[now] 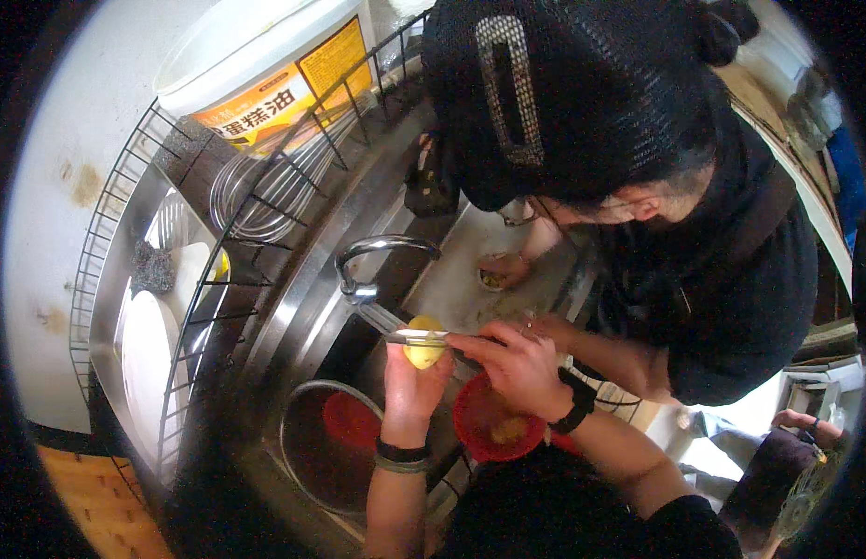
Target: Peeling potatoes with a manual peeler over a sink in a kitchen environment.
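My left hand (412, 384) is wrapped round a pale yellow potato (422, 356), held up over the sink. Its fingers are closed on the lower part. A slim metal peeler (433, 337) lies across the potato's upper side, its handle in the closed fingers of my right hand (524, 371). Below that hand is a red plastic basin (481, 430) with a pale brownish lump inside. Under my left wrist stands a round metal pot (307, 443) with a red patch inside it. A curved chrome faucet (386, 244) rises just beyond the potato.
A co-worker in a black cap (563, 84) leans over the sink from the right, their hand (509, 270) in the far basin. On the left, a black wire rack (251, 210) carries a metal tray, whisks and a white tub (265, 74). Another person's arm shows at lower right.
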### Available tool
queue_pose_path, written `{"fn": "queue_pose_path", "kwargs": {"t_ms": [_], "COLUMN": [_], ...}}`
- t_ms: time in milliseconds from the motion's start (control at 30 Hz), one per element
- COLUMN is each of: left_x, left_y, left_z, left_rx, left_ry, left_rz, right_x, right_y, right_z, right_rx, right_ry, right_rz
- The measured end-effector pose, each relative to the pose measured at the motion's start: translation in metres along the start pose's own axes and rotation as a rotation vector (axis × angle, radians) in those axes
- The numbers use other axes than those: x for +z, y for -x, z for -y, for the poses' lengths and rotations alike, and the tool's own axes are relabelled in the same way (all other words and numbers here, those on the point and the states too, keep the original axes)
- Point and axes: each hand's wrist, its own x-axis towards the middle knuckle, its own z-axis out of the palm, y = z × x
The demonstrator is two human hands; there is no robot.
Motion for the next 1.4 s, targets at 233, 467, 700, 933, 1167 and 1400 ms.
{"fn": "queue_pose_path", "kwargs": {"t_ms": [233,467,700,933,1167,1400], "left_x": [0.001,0.004,-0.013,-0.055,-0.116,-0.139], "left_y": [0.004,0.005,-0.006,-0.094,-0.184,-0.224], "left_z": [-0.002,-0.012,0.001,-0.014,-0.052,0.005], "left_rx": [0.05,0.173,-0.043,0.291,0.262,0.405], "left_ry": [-0.224,-0.3,-0.241,-0.546,-1.101,-1.564], "left_rz": [-0.013,0.01,-0.057,-0.176,-0.294,-0.158], "right_x": [0.002,0.002,0.043,0.068,0.063,0.124], "right_y": [-0.004,-0.008,0.015,0.035,0.002,-0.024], "right_z": [-0.008,-0.011,-0.036,-0.084,-0.069,-0.105], "right_rx": [0.018,0.107,0.148,0.805,1.106,1.241], "right_ry": [-0.004,0.007,0.069,-0.625,-1.014,-1.424], "right_rz": [0.048,0.007,0.075,0.271,0.381,0.308]}}
